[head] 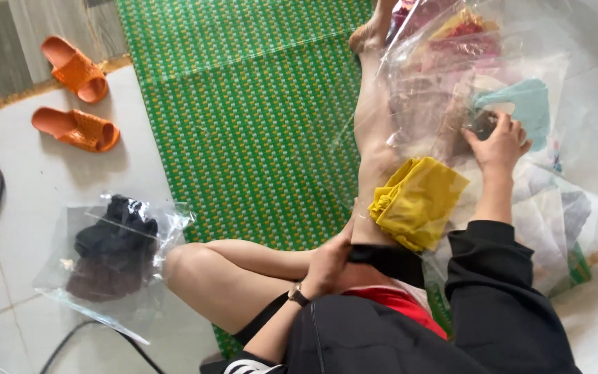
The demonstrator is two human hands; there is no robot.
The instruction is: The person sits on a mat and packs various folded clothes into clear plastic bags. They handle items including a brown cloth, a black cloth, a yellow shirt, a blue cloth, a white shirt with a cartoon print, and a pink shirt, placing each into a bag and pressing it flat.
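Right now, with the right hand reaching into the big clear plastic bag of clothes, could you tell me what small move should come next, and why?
Probably close the right hand on the pale teal cloth piece and draw it out: its fingers already touch it inside the clear plastic bag, while the left hand rests on the thigh.

Person seated on green woven mat [243, 104]. Right hand [498, 144] reaches into clear plastic bags [444, 76] of clothes, touching teal garment [531, 104]. Left hand [330, 263] rests on thigh. Yellow cloth [417, 201] on leg. Bagged dark clothes [112, 249] and orange sandals [76, 97] on floor at left.
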